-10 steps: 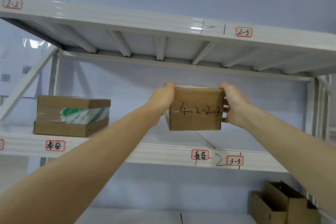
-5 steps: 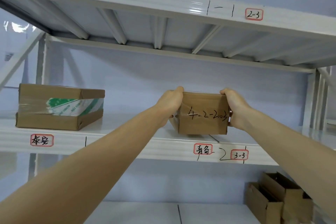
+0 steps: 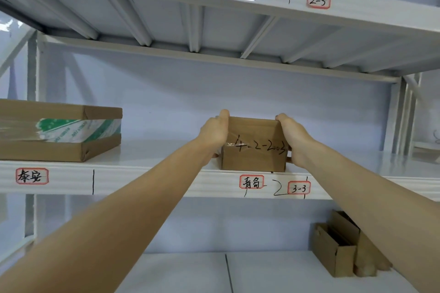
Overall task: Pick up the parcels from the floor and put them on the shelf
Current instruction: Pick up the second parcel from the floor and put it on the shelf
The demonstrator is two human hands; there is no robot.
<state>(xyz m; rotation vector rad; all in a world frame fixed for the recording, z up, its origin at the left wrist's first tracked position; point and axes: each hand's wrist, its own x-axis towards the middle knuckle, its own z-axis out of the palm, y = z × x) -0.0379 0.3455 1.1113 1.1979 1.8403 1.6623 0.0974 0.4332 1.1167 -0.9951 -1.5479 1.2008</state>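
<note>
Two hands, left hand (image 3: 214, 132) and right hand (image 3: 294, 137), clasping a brown parcel (image 3: 253, 145) handwritten "4-2-2003", resting on white shelf (image 3: 142, 179), red-bordered label (image 3: 299, 188) reading "3-3" below.

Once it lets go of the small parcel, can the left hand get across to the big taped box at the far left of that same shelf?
Probably yes. The shelf lies bare between the left hand and the big taped box. Both hands hold the small parcel, so it must release first.
</note>
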